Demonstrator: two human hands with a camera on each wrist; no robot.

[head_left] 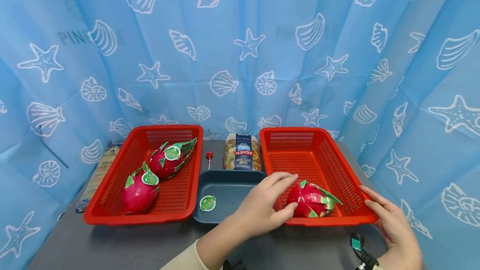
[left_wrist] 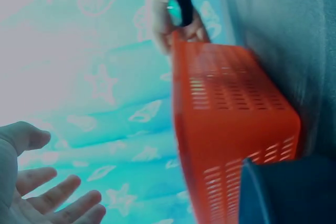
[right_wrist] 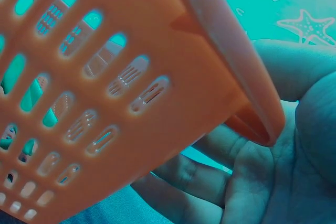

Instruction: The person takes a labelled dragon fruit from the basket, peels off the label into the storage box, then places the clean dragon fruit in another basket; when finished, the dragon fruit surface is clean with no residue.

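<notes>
My left hand (head_left: 266, 201) hovers over the left front rim of the right red plastic basket (head_left: 300, 221), fingers spread and thumb apart. Its thumb tip overlaps a pink dragon fruit (head_left: 310, 200) with green-tipped scales lying at the front of that basket. In the left wrist view the same hand (left_wrist: 50, 187) shows nothing in its palm. At the basket's right front corner, my right hand (head_left: 393, 224) grips the rim. From the right wrist view, the fingers (right_wrist: 210, 179) pass below the rim on the outer side, and the thumb goes partly behind it.
At left, another red basket (head_left: 150, 219) holds two dragon fruits (head_left: 139, 193) with green stickers. Between the baskets stand a dark blue tray (head_left: 228, 218) with a green sticker (head_left: 208, 203), a lollipop (head_left: 209, 156) and a pasta bag (head_left: 243, 153). A long packet (head_left: 98, 176) lies far left.
</notes>
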